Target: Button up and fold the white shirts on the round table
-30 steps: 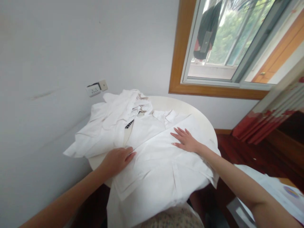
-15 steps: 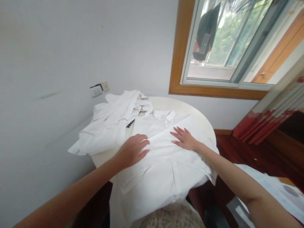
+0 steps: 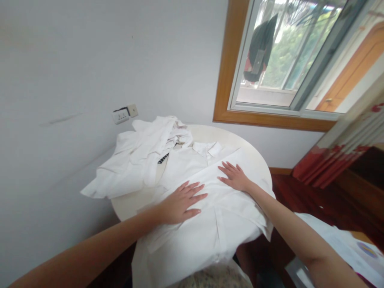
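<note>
A white collared shirt (image 3: 210, 216) lies spread over a round cream table (image 3: 255, 158) and hangs off its near edge. My left hand (image 3: 181, 200) rests flat on the shirt's middle, fingers spread and holding nothing. My right hand (image 3: 235, 176) lies flat on the shirt a little farther back and to the right, fingers stretched out. The shirt's collar (image 3: 207, 148) points toward the wall.
A heap of crumpled white garments (image 3: 141, 156) with a dark striped strip (image 3: 163, 158) covers the table's left side. A wall socket (image 3: 121, 115) is behind it. A wood-framed window (image 3: 270, 80) is at right, red curtain fabric (image 3: 330, 160) below it.
My left hand has slid right and inward across the shirt, from its left edge to its middle, and its fingers have spread. My right hand has stayed in place.
</note>
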The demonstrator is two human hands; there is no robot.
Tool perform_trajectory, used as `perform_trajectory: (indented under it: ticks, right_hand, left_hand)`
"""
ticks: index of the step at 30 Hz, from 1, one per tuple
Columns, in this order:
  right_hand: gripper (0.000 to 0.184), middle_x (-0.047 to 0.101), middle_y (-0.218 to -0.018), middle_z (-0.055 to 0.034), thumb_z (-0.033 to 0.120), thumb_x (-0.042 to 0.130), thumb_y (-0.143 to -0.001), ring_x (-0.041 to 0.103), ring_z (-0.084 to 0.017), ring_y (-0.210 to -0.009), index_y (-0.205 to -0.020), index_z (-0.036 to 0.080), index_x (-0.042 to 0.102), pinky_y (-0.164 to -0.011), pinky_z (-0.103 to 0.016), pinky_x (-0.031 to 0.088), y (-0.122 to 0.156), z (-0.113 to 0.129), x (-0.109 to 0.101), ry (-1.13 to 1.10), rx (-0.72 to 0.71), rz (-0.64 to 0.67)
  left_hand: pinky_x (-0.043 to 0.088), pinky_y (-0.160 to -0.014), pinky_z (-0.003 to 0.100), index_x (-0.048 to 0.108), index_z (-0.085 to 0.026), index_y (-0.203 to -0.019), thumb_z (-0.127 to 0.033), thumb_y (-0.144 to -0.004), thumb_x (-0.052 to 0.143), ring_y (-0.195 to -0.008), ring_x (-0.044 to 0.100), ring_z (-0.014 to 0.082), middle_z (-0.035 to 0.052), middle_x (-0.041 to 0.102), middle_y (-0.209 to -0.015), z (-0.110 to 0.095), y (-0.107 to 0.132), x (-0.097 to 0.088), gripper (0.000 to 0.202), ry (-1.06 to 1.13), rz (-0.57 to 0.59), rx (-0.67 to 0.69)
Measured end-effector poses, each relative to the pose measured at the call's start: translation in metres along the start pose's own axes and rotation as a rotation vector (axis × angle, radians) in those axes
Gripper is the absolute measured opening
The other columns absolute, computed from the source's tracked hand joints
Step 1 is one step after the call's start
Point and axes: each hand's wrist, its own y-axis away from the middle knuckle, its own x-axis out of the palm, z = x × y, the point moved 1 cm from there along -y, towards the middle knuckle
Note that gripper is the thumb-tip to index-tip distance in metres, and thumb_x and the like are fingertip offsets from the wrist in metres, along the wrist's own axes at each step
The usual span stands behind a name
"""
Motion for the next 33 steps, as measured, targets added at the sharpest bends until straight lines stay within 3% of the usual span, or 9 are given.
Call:
perform_trajectory:
  ticks: [6, 13, 16, 18, 21, 23, 26, 28, 33]
  right_hand:
    - [0.071, 0.02, -0.156, -0.0068, 0.067, 0.02, -0.091, 0.017, -0.026, -0.144, -0.148, 0.025, 0.031, -0.114, -0.049, 0.018, -0.016, -0.065, 0.0, 0.077, 0.215, 0.009]
    - [0.068, 0.017, -0.157, -0.0029, 0.065, 0.016, -0.092, 0.016, -0.029, -0.144, -0.149, 0.028, 0.026, -0.111, -0.063, 0.013, -0.034, -0.115, 0.002, 0.098, 0.432, 0.04]
    - [0.066, 0.022, -0.156, -0.0074, 0.061, 0.017, -0.094, 0.018, -0.032, -0.142, -0.148, 0.026, 0.03, -0.108, -0.065, 0.017, -0.037, -0.12, 0.0, 0.113, 0.507, -0.012]
    - [0.059, 0.026, -0.155, -0.0103, 0.053, 0.023, -0.096, 0.017, -0.034, -0.142, -0.145, 0.024, 0.037, -0.107, -0.065, 0.017, -0.039, -0.115, -0.004, 0.181, 0.509, -0.126]
    - [0.047, 0.036, -0.15, -0.0111, 0.035, 0.033, -0.096, 0.021, -0.029, -0.142, -0.136, 0.019, 0.05, -0.113, -0.055, 0.017, -0.043, -0.098, -0.008, 0.267, 0.319, -0.266]
    - [0.044, 0.047, -0.142, -0.01, 0.031, 0.031, -0.096, 0.033, -0.023, -0.137, -0.13, 0.018, 0.055, -0.114, -0.043, 0.023, -0.048, -0.086, -0.005, 0.207, 0.176, -0.234]
    - [0.049, 0.05, -0.14, -0.009, 0.035, 0.024, -0.098, 0.042, -0.018, -0.132, -0.131, 0.016, 0.055, -0.111, -0.033, 0.03, -0.054, -0.079, 0.005, 0.081, 0.116, -0.151]
    - [0.051, 0.043, -0.146, -0.008, 0.038, 0.024, -0.098, 0.036, -0.018, -0.136, -0.137, 0.016, 0.048, -0.112, -0.036, 0.029, -0.056, -0.083, 0.009, 0.059, 0.139, -0.121]
    - [0.055, 0.025, -0.155, -0.0015, 0.049, 0.019, -0.097, 0.02, -0.025, -0.143, -0.147, 0.028, 0.032, -0.112, -0.058, 0.017, -0.064, -0.103, 0.009, 0.105, 0.345, -0.01]
  left_hand:
    - [0.006, -0.117, 0.045, 0.028, -0.037, -0.146, -0.047, -0.095, 0.039, -0.142, 0.026, 0.0221, 0.0019, 0.031, -0.153, -0.003, 0.014, -0.006, 0.053, -0.032, 0.007, -0.01]
    - [0.002, -0.115, 0.048, 0.03, -0.039, -0.145, -0.048, -0.095, 0.038, -0.14, 0.028, 0.0235, 0.0013, 0.033, -0.152, -0.008, 0.013, -0.013, 0.051, -0.051, 0.0, -0.04]
    - [0.002, -0.115, 0.048, 0.03, -0.038, -0.145, -0.048, -0.095, 0.037, -0.14, 0.027, 0.0235, 0.0014, 0.033, -0.152, -0.008, 0.014, -0.013, 0.051, -0.046, 0.008, -0.041]
    - [0.001, -0.115, 0.048, 0.028, -0.039, -0.145, -0.048, -0.095, 0.036, -0.141, 0.025, 0.0232, 0.0009, 0.032, -0.153, -0.007, 0.014, -0.012, 0.051, -0.053, 0.011, -0.042]
    - [0.0, -0.115, 0.048, 0.027, -0.038, -0.146, -0.048, -0.095, 0.036, -0.142, 0.023, 0.023, 0.0004, 0.029, -0.154, -0.006, 0.015, -0.01, 0.052, -0.061, 0.013, -0.036]
    - [0.0, -0.115, 0.048, 0.027, -0.039, -0.146, -0.048, -0.095, 0.037, -0.142, 0.023, 0.0234, 0.0006, 0.029, -0.154, -0.005, 0.015, -0.009, 0.052, -0.06, 0.01, -0.031]
    - [0.001, -0.115, 0.049, 0.027, -0.038, -0.146, -0.047, -0.095, 0.038, -0.142, 0.024, 0.0235, 0.0009, 0.03, -0.154, -0.005, 0.015, -0.009, 0.052, -0.06, 0.009, -0.031]
    - [0.001, -0.115, 0.048, 0.028, -0.038, -0.146, -0.047, -0.095, 0.038, -0.142, 0.024, 0.0233, 0.0009, 0.031, -0.153, -0.006, 0.015, -0.009, 0.052, -0.061, 0.008, -0.033]
    - [-0.001, -0.116, 0.047, 0.03, -0.037, -0.145, -0.047, -0.094, 0.04, -0.141, 0.025, 0.0232, 0.0016, 0.033, -0.152, -0.006, 0.014, -0.01, 0.053, -0.045, 0.002, -0.043]
